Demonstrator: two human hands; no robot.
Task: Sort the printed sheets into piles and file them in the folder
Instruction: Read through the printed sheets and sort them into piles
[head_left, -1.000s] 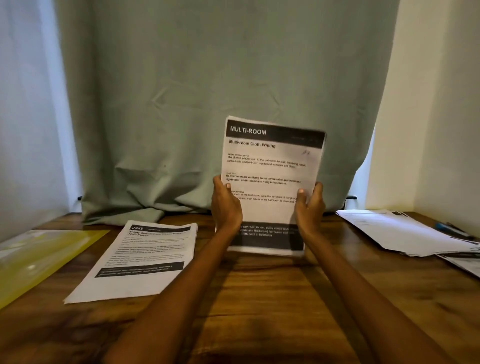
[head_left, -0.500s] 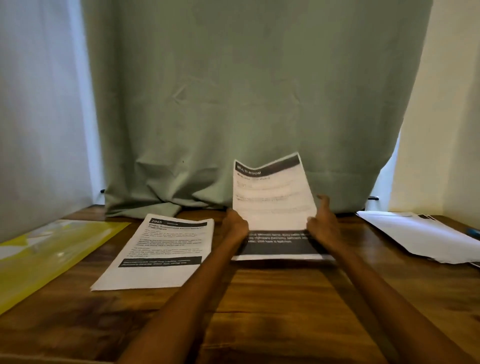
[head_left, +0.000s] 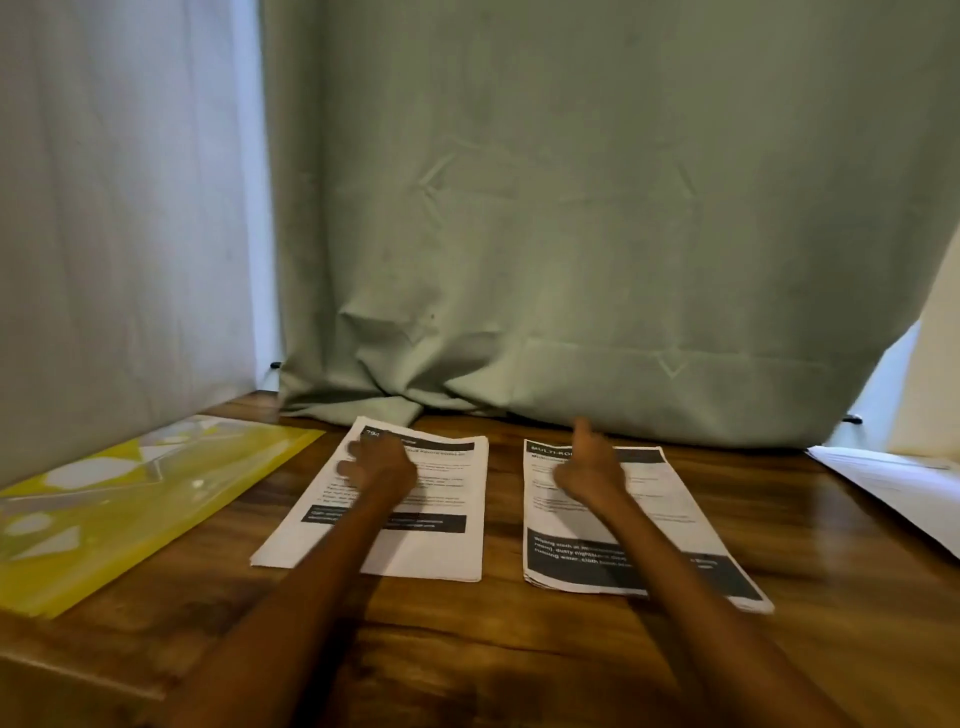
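The left hand (head_left: 382, 465) hovers over or rests on the upper half of the left pile of sheets (head_left: 415, 540), fingers loosely spread and blurred, gripping nothing. Whether it touches the paper cannot be told. The right hand (head_left: 589, 470) lies over the upper part of the MULTI-ROOM pile (head_left: 670, 499), one finger pointing away from the person, the others loosely curled, holding nothing.

The MULTI-ROOM pile lies flat on the wooden desk (head_left: 498, 649), near its middle. Its black header band reads "MULTI-RO" before the hand covers the rest. A black band near its close edge carries white text, blurred, beginning "Wiping cloth".

The left pile lies just left of the MULTI-ROOM pile, with a strip of bare wood between them. Its header is mostly hidden; its body text is too blurred to read.

Further left of the MULTI-ROOM pile lies a yellow translucent folder (head_left: 130, 514). Well to its right, at the desk's edge, lies a stack of white papers (head_left: 893, 483). Behind it hangs a grey-green curtain (head_left: 597, 234).
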